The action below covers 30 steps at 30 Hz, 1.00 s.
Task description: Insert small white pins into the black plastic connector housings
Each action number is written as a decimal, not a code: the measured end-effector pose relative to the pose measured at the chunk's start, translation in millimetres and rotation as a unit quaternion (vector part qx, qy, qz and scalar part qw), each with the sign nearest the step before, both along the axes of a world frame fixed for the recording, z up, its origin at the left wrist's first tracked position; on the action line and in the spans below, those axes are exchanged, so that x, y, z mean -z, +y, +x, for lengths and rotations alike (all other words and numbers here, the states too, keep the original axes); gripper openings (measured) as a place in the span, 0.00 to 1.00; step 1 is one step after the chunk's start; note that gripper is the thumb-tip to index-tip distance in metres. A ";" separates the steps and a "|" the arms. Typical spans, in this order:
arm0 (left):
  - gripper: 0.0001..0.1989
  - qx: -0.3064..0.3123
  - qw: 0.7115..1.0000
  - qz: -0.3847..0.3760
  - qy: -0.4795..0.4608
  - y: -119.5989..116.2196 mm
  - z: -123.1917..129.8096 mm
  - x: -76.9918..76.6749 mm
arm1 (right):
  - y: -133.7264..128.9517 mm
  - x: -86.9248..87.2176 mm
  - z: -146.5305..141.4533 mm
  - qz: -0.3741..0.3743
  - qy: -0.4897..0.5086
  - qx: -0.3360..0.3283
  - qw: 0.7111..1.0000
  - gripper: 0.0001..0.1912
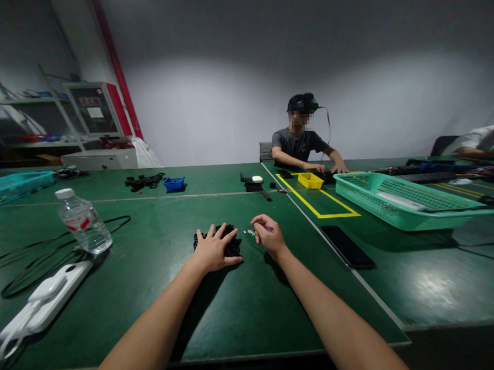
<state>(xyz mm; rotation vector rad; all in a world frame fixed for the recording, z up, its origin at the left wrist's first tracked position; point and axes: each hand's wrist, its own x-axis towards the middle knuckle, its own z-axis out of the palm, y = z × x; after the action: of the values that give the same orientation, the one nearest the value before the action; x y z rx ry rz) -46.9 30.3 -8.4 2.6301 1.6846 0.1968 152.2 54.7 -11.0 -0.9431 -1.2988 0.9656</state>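
My left hand [213,247] lies with its fingers spread over a cluster of small black parts [232,243] on the green table. Most of that cluster is hidden beneath the palm. To its right, my right hand [269,238] is closed around a slim tool with a purple end [269,228]; its exact kind cannot be made out. Just left of the right fingertips are some small shiny pale pieces [248,232], too small to tell apart.
On the left are a water bottle [84,224], black cables and a white power strip [50,300]. A phone [346,247] and a green basket [397,213] lie right. A blue bin [174,184] and yellow bin [310,180] stand farther back, where a co-worker [300,143] sits.
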 end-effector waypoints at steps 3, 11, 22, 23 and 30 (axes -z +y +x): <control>0.46 -0.004 1.000 0.000 0.001 1.7 0.6 0.3 | 0.1 0.4 -0.4 0.008 -0.004 0.002 1.000 0.06; 0.46 -0.006 1.000 0.005 -0.006 7.2 0.7 2.3 | -1.5 -1.1 -0.6 0.011 -0.004 0.006 1.000 0.05; 0.46 -0.006 1.000 0.020 -0.005 14.2 0.4 4.1 | -1.9 -2.9 -1.2 0.000 -0.003 0.011 1.000 0.04; 0.46 -0.005 1.000 0.022 -0.006 13.9 0.4 4.0 | -2.5 -3.7 -1.3 0.000 -0.004 0.012 1.000 0.04; 0.50 -0.004 0.999 0.031 -0.017 12.5 -2.4 -0.3 | -2.9 -6.4 -1.7 0.006 0.000 0.014 1.000 0.05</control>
<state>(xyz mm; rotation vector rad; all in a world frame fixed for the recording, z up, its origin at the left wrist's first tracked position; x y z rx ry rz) -49.2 42.7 -8.2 2.6471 1.7062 0.2971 150.4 51.8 -4.6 -0.9496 -1.2862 0.9356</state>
